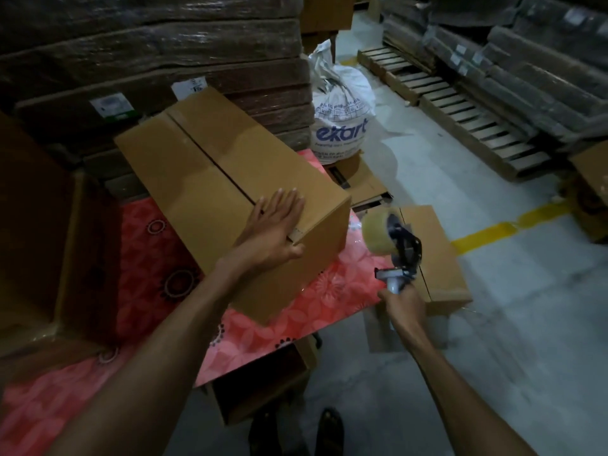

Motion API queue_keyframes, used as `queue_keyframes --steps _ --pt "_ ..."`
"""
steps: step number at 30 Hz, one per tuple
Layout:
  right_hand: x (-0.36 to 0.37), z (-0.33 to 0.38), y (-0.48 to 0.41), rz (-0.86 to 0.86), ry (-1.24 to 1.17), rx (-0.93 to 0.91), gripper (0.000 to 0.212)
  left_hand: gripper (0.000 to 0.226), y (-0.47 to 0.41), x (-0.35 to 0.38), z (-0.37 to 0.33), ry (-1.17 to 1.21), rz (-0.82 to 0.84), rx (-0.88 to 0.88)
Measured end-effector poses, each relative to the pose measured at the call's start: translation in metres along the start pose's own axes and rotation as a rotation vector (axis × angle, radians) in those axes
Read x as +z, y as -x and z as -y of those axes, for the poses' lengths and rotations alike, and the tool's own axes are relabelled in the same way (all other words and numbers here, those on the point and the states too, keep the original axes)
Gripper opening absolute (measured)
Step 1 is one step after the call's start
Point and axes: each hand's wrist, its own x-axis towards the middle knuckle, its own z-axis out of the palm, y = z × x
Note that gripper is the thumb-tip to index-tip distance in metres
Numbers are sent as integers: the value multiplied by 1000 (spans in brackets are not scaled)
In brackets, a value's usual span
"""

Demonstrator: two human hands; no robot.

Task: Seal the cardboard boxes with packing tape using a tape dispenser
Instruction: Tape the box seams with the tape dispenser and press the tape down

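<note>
A brown cardboard box (210, 172) lies on a table with a red flowered cloth (332, 297). Its two top flaps are folded down and a dark seam runs along the middle. My left hand (276, 228) presses flat on the near end of the box top, fingers spread, thumb hooked over the edge. To the right of the box, my right hand (403, 307) grips the handle of a tape dispenser (399, 255) held upright in the air, with a roll of clear-brown tape (378, 233) on it. The dispenser is apart from the box.
A smaller closed box (437, 258) stands on the floor to the right. An open box (42, 245) sits at left. A white printed sack (340, 110) and wrapped cardboard stacks (158, 51) lie behind. Pallets (460, 106) and a yellow floor line (493, 232) are at right.
</note>
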Motion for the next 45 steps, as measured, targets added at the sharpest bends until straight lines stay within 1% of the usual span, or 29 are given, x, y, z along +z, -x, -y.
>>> queue_keyframes --steps 2,4,7,9,10,12,13,15,17,18,20,22,23,25,26,27,28,29,31,32,33,34,35,36,37,39,41,43,45 --pt "8 2 -13 8 74 -48 16 99 16 -4 6 11 -9 -6" --pt "20 -2 -26 3 155 -74 19 101 33 -5 13 15 -21 -15" --pt "41 -16 -50 -4 205 -41 39 104 52 -1 18 -11 -60 -27" --pt "54 -29 -67 -4 248 -37 44 102 55 1 18 -35 -52 -46" --pt "58 -33 -71 -1 268 -46 46 102 53 1 18 -39 -43 -50" --pt "59 -31 -66 -7 300 -44 58 100 51 -5 18 -42 -12 -43" --pt "59 -32 -64 2 322 -45 64 99 52 -9 22 -50 16 -38" --pt "58 -36 -64 25 381 -86 69 96 60 -11 38 -73 68 -13" --pt "60 -46 -71 51 428 -120 70 94 75 -5 55 -110 85 26" --pt "64 -54 -80 57 464 -129 67 93 84 0 61 -136 78 39" --pt "79 -74 -108 88 530 -139 63 88 95 10 65 -172 31 52" --pt "90 -78 -125 152 610 -151 65 86 97 14 62 -213 -21 54" --pt "91 -73 -127 192 671 -159 62 87 96 15 61 -225 -36 50" --pt "81 -39 -103 221 761 -150 56 93 96 18 59 -235 -65 37" --pt "73 -18 -81 202 803 -154 60 99 96 18 58 -235 -69 26" --pt "67 -2 -63 161 853 -160 64 106 97 17 58 -229 -62 23" --pt "62 12 -50 90 914 -195 64 112 98 15 59 -213 -48 36" --pt "55 30 -35 2 969 -269 58 114 97 12 59 -170 -33 55" --pt "48 70 -13 -189 967 -450 40 105 93 0 64 17 54 47" --pt "46 93 -3 -250 895 -531 35 97 88 -7 66 114 56 33" --pt "51 117 6 -262 778 -609 33 87 81 -13 77 185 12 8" --pt "60 144 19 -235 639 -706 34 77 75 -19 92 232 -49 -31" --pt "73 170 34 -171 503 -794 33 69 70 -24 110 267 -100 -83" --pt "91 195 51 -90 410 -884 30 65 64 -30 130 295 -136 -133" --pt "112 217 66 8 375 -968 27 65 58 -33 149 303 -151 -167" --pt "161 255 85 179 410 -1139 28 65 47 -37 181 256 -147 -179" --pt "209 288 87 235 483 -1216 35 67 28 -42 207 158 -89 -187" --pt "249 311 75 229 627 -1207 49 68 3 -48 232 67 -13 -222" --pt "275 313 61 197 809 -1142 59 66 -24 -53 256 -5 14 -241"
